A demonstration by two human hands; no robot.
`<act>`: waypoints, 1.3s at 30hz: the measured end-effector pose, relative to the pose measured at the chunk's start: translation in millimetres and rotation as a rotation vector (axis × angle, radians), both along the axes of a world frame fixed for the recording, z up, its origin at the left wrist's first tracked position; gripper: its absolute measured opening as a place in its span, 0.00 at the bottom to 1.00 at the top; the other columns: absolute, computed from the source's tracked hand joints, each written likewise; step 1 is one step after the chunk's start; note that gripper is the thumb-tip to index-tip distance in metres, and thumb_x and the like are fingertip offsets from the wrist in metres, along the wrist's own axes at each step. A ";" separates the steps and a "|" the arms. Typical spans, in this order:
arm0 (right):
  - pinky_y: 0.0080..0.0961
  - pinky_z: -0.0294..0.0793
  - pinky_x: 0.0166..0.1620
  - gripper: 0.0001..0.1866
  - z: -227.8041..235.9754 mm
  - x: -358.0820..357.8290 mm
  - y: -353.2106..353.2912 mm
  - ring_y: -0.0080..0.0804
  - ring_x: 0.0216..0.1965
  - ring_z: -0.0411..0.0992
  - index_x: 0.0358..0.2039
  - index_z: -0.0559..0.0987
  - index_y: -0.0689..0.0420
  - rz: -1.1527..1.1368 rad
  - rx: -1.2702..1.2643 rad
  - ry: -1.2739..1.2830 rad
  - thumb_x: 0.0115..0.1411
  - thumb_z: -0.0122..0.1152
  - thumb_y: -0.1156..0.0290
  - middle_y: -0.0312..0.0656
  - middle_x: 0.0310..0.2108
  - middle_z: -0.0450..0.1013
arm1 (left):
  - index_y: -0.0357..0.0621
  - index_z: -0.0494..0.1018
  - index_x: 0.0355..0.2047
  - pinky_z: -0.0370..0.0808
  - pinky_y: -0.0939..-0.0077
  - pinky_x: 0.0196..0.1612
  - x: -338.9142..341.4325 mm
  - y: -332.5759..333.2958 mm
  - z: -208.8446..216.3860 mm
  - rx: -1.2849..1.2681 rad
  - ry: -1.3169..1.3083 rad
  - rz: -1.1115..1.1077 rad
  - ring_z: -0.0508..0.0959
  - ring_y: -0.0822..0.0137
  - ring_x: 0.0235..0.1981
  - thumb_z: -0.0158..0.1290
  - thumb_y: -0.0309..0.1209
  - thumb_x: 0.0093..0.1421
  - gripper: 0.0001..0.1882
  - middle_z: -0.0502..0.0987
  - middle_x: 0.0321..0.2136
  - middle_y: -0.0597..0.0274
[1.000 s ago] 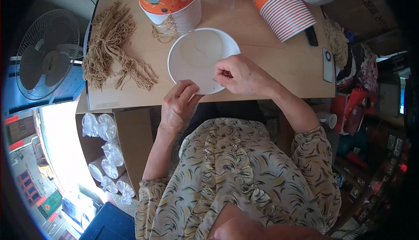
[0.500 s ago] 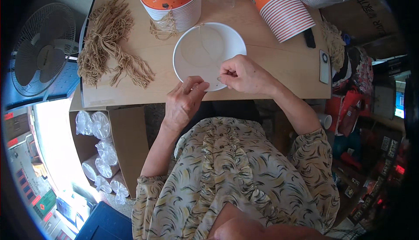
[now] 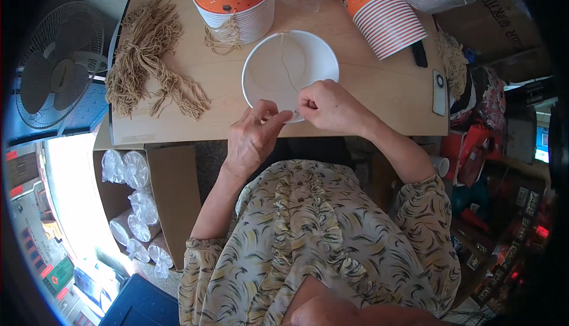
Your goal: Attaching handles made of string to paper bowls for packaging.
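Note:
A white paper bucket (image 3: 267,68) lies tipped with its mouth toward me near the table's front edge. My left hand (image 3: 252,136) grips its near rim between thumb and fingers. A thin tan cord (image 3: 285,62) hangs from the far rim across the inside of the bucket toward my right hand (image 3: 332,108). My right fingers are pinched on the cord's near end at the rim, close to my left thumb. The very tip of the cord is hidden by the fingers.
A bundle of tan cords (image 3: 142,59) lies on the table (image 3: 355,83) at left. Behind stand stacked orange-and-white buckets (image 3: 234,6), with another stack (image 3: 388,21) lying at right. A phone (image 3: 439,92) rests by the right edge. A fan (image 3: 59,71) and an open carton (image 3: 172,201) are at left.
The bucket has shifted slightly right and turned, so the cord on its far rim shows farther right. My right hand has moved a little nearer to me, and my left hand slightly right.

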State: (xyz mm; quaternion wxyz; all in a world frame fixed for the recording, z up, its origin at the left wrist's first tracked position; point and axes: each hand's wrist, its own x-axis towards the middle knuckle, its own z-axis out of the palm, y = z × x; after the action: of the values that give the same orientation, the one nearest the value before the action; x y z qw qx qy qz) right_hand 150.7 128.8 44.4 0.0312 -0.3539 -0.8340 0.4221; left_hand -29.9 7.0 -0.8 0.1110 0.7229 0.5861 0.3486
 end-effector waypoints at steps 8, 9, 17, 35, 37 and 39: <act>0.38 0.74 0.32 0.09 11.2 -5.1 2.4 0.45 0.26 0.78 0.31 0.82 0.62 0.040 0.108 -0.085 0.57 0.61 0.69 0.51 0.25 0.78 | 0.64 0.79 0.47 0.80 0.66 0.29 2.5 5.8 10.2 -0.103 0.147 -0.057 0.80 0.62 0.27 0.54 0.19 0.53 0.25 0.70 0.35 0.65; 0.38 0.74 0.32 0.09 14.5 -5.1 4.6 0.45 0.26 0.78 0.31 0.82 0.62 0.032 0.114 -0.084 0.57 0.61 0.69 0.51 0.25 0.78 | 0.64 0.79 0.47 0.80 0.66 0.29 2.5 8.2 13.0 -0.097 0.149 -0.064 0.80 0.62 0.27 0.54 0.19 0.53 0.25 0.70 0.35 0.65; 0.43 0.74 0.33 0.06 55.6 -31.2 36.6 0.49 0.27 0.75 0.34 0.80 0.59 -0.067 1.149 0.645 0.56 0.63 0.73 0.46 0.27 0.76 | 0.49 0.82 0.45 0.73 0.70 0.29 -4.9 18.5 23.3 -0.209 -0.211 -0.085 0.77 0.63 0.26 0.55 0.17 0.60 0.16 0.72 0.32 0.57; 0.27 0.77 0.38 0.09 -72.6 -14.8 -54.3 0.32 0.33 0.77 0.35 0.82 0.63 -0.649 0.033 0.776 0.53 0.70 0.78 0.43 0.33 0.77 | 0.50 0.82 0.44 0.76 0.65 0.31 2.6 22.9 26.3 -0.261 -0.290 0.034 0.80 0.57 0.27 0.57 0.20 0.60 0.14 0.74 0.32 0.56; 0.27 0.77 0.38 0.08 -78.4 -10.0 -54.1 0.32 0.34 0.78 0.36 0.82 0.63 -0.618 0.060 0.748 0.54 0.69 0.78 0.43 0.33 0.77 | 0.49 0.82 0.44 0.77 0.65 0.31 1.4 22.5 28.8 -0.272 -0.302 0.029 0.80 0.58 0.27 0.57 0.21 0.60 0.13 0.74 0.32 0.55; 0.27 0.77 0.38 0.08 -78.6 -8.0 -53.4 0.32 0.34 0.78 0.37 0.81 0.63 -0.586 0.094 0.723 0.55 0.67 0.79 0.44 0.34 0.77 | 0.43 0.82 0.43 0.79 0.67 0.32 -0.6 23.4 32.6 -0.283 -0.358 -0.035 0.82 0.59 0.29 0.58 0.23 0.61 0.11 0.78 0.36 0.52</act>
State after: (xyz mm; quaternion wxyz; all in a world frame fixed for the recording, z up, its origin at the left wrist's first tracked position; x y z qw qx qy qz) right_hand 142.7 75.5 -34.1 0.4538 -0.4031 -0.6525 0.4536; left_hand -30.6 30.4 31.8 0.3196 0.6369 0.5874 0.3836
